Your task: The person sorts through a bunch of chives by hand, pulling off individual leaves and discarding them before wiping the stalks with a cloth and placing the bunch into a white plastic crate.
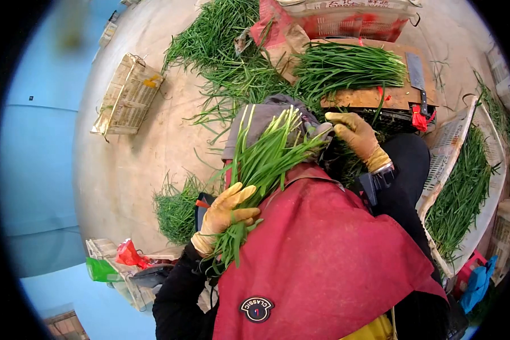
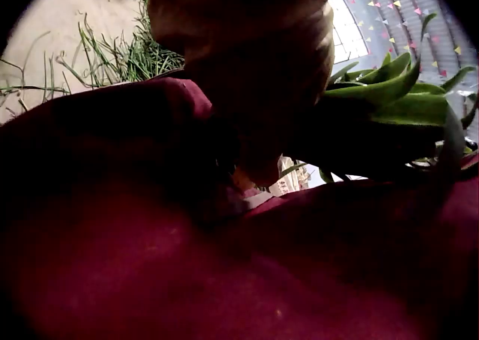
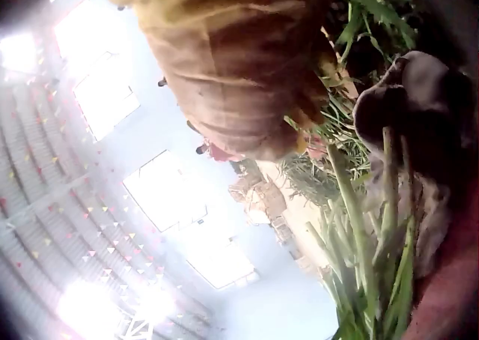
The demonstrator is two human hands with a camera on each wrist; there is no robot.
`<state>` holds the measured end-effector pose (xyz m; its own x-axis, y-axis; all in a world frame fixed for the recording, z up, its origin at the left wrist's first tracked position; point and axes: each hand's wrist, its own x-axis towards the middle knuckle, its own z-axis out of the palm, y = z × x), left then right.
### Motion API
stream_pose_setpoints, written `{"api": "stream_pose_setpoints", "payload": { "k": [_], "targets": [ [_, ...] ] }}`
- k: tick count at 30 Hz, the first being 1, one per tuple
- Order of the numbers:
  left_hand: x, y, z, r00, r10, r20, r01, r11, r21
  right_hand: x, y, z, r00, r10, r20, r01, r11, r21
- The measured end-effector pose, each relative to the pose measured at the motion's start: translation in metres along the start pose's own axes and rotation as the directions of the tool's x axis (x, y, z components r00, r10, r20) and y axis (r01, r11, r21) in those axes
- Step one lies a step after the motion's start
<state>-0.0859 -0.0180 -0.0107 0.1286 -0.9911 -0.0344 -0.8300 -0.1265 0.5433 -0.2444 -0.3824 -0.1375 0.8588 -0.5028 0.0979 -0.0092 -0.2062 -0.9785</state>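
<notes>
In the head view my gloved left hand (image 1: 224, 218) holds a bundle of garlic chives (image 1: 266, 161) across the lap. Its fingers and thumb lie over the leafy end, and loose leaf tips hang out below the palm. The pale cut stems point up and away, spread over a grey cloth (image 1: 255, 133). My gloved right hand (image 1: 357, 139) is at the bundle's right side, thumb and forefinger apart, with nothing visible between them. From the right wrist, the glove (image 3: 232, 70) shows above the upright stems (image 3: 367, 243). The left wrist view is mostly dark, with broad leaves (image 2: 408, 104) beside the glove.
A stack of trimmed chives (image 1: 351, 68) lies on a cardboard-topped stand (image 1: 337, 101) beside a cleaver (image 1: 415, 73). Loose chives (image 1: 215, 39) pile on the floor ahead. A white crate (image 1: 430, 192) of chives stands at right, another crate (image 1: 124, 99) at left. A red apron (image 1: 323, 243) covers the lap.
</notes>
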Motion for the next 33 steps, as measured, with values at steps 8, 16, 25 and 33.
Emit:
{"api": "stream_pose_setpoints", "payload": {
  "k": [8, 16, 25, 33],
  "targets": [
    [-0.004, -0.004, 0.004, 1.000, 0.008, -0.025, -0.008, 1.000, 0.007, 0.012, -0.043, 0.020, 0.995, -0.096, -0.007, 0.089, 0.951, -0.295],
    [-0.009, -0.008, 0.017, 0.998, 0.017, -0.062, -0.016, 1.000, 0.027, -0.017, -0.037, 0.037, 0.946, 0.279, 0.163, -0.127, 0.785, -0.606],
    [-0.009, -0.003, 0.012, 0.997, -0.073, 0.028, 0.078, 0.961, -0.264, -0.011, -0.046, 0.053, 0.971, 0.208, 0.117, -0.147, 0.907, -0.395],
    [-0.005, 0.009, 0.018, 0.869, -0.484, 0.100, 0.378, 0.520, -0.766, -0.008, -0.023, 0.063, 0.987, -0.156, -0.048, 0.117, 0.878, -0.465]
  ]
}}
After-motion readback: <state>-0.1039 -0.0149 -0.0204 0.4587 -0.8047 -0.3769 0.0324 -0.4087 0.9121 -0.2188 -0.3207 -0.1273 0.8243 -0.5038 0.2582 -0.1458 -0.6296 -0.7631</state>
